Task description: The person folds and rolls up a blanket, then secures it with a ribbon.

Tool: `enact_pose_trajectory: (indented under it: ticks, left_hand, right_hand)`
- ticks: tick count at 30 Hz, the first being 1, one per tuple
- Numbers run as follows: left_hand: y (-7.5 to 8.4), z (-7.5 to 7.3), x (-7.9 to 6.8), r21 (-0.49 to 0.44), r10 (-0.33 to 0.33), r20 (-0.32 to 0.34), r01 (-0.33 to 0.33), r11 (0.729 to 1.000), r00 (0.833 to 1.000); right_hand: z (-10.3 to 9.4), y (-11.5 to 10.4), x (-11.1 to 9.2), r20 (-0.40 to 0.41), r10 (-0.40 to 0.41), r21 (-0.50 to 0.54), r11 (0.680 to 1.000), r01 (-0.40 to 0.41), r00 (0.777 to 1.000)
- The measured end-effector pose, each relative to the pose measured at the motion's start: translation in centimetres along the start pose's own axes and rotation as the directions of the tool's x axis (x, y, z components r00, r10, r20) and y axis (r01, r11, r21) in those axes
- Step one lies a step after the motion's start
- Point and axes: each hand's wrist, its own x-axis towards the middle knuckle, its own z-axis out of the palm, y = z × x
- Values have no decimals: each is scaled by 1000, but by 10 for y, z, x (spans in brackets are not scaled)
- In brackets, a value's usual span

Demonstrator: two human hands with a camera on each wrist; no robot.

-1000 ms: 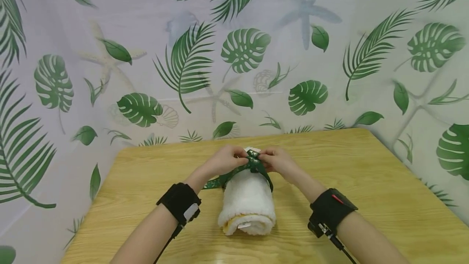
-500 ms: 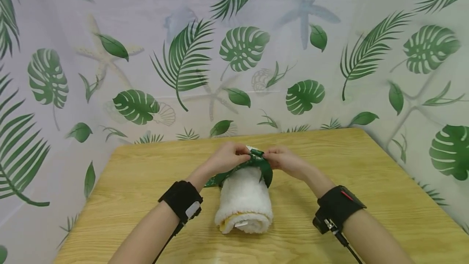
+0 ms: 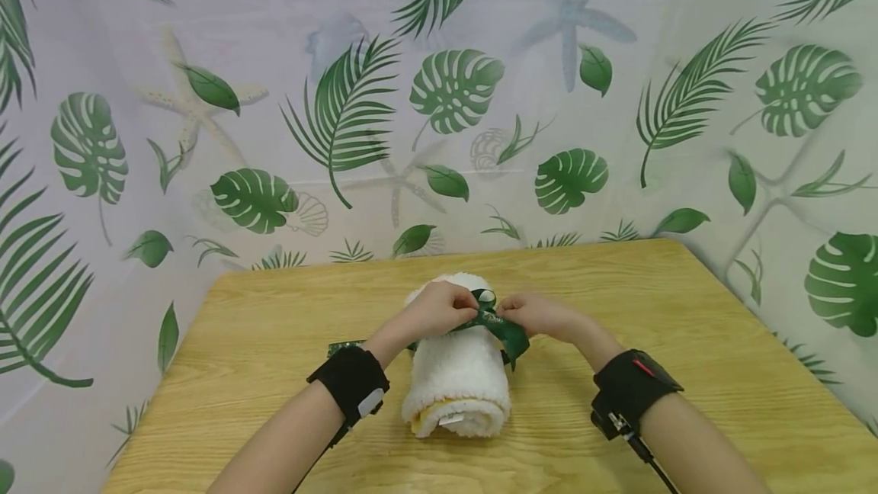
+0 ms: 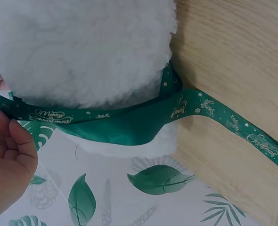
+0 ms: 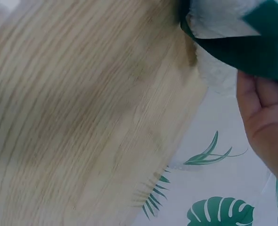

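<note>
A fluffy white rolled blanket (image 3: 461, 380) lies on the wooden table, its spiral end with a yellowish inner layer and a small tag facing me. Around its far part runs a green ribbon (image 4: 125, 123) printed with "Merry Christmas" in light lettering. My left hand (image 3: 439, 309) pinches the ribbon on top of the roll, its curled fingers (image 4: 17, 136) showing at the band in the left wrist view. Close by on the right, my right hand (image 3: 542, 315) pinches the ribbon too, and a green tail droops below it. A loop stands between both hands.
Past the roll's left side, a loose ribbon end lies over the wooden table (image 3: 274, 334). A white curtain (image 3: 507, 197) printed with green leaves and starfish hangs behind the table and along its sides. Black straps (image 3: 634, 387) with cables circle both wrists.
Both hands have come down slightly nearer to me, uncovering the roll's far end. The ribbon between them has changed shape, with a loop on top and a tail drooping right.
</note>
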Motion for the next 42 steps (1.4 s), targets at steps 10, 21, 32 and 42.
enact_pose_trajectory:
  ticks: [10,21,32,42]
  left_hand:
    - [1,9,2,30,-7,0,7,1000,1000]
    - [4,15,-2,84,-40,29,38,996,999]
    - [-12,20,-9,227,25,-126,4,974,992]
    - [-31,2,-36,100,-34,-237,59,993,971]
  right_hand:
    - [-5,17,-1,74,-102,-74,992,107,992]
    - [-1,24,-1,108,-42,-78,996,50,993]
    - [11,28,-17,-247,-101,-252,967,37,964]
    - [44,32,-54,-196,-403,-666,724,180,894]
